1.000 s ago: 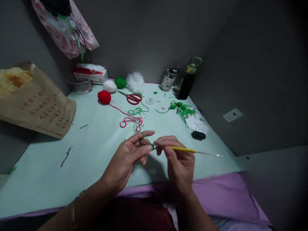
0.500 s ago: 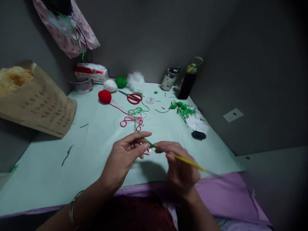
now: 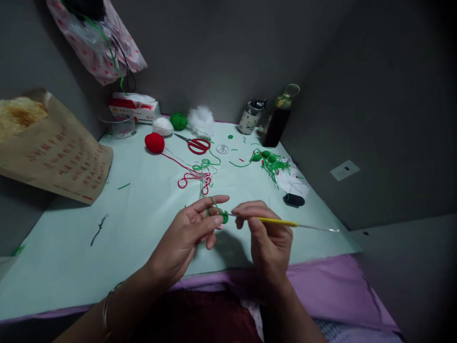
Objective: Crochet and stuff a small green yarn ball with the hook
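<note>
Near the table's front edge, my left hand [image 3: 191, 231] pinches a small round green crochet piece [image 3: 224, 217] between thumb and fingers. Green yarn runs over its raised index finger towards a loose tangle of red, green and white yarn [image 3: 202, 166]. A yellow-handled crochet hook [image 3: 278, 221] is gripped in my right hand [image 3: 267, 238], its left tip at the green piece and its other metal end pointing right. Something small and pinkish, partly hidden, shows under the piece. Balls of red [image 3: 154, 143], white [image 3: 163, 126] and green yarn [image 3: 178, 121] sit farther back.
Red-handled scissors [image 3: 199, 146] lie behind the tangle. A paper bag [image 3: 67, 157] stands at the left. At the back right are a pen cup [image 3: 249, 119] and a bottle [image 3: 284, 101]; green crocheted pieces [image 3: 272, 162] and a black object [image 3: 294, 199] lie at the right.
My right hand has turned, bringing the hook from a downward slant to nearly level. The green piece now shows more clearly at my left fingertips, and the left index finger has shifted slightly.
</note>
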The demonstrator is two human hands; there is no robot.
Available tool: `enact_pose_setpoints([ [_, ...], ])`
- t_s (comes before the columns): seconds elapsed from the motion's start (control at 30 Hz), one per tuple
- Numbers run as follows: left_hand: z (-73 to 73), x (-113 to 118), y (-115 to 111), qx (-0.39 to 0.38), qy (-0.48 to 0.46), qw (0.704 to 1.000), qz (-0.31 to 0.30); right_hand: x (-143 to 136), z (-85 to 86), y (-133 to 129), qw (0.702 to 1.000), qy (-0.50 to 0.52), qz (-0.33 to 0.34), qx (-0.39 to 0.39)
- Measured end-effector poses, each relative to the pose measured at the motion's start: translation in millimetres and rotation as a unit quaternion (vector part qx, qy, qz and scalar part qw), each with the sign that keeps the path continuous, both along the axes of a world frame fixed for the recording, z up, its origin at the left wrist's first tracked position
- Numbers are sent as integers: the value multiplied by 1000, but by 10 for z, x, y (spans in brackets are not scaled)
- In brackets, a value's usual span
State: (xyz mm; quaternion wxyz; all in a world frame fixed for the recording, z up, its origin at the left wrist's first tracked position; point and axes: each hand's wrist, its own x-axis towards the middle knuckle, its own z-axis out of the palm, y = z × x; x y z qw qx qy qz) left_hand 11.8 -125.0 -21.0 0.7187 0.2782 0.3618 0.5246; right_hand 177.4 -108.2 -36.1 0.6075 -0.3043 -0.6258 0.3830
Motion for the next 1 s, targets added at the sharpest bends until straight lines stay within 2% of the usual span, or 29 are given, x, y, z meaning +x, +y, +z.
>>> enact_pose_setpoints([
  [0.1,-19,21,-11,25,43,999,-6,-20,-28,-9,999,-43,7,19],
  [0.17,-31,32,-16,30,58,998,15,-17,-55,-42,992,-103,-20,70],
  [0.27,-42,37,-5,7,22,999,30,10,-73,-94,955,-233,-76,167],
  [0.33,-52,27,15,-25,-25,999,11,29,-59,-101,945,-257,-91,182],
  [0.43,-62,8,40,-50,-76,996,14,34,-12,-62,983,-130,-84,94],
  [0.5,-53,6,38,-45,-75,996,26,17,15,-27,997,-40,-63,28],
  [0.63,-16,24,10,-2,-2,1000,18,-37,23,1,999,-39,-3,-9],
  [0.77,-14,8,6,36,56,998,20,-42,5,5,999,-27,17,-10],
  [0.87,-26,-17,15,40,58,998,4,-18,-7,26,997,16,49,-51],
  [1.0,-18,-26,8,12,15,1000,6,9,-18,56,984,88,104,-114],
])
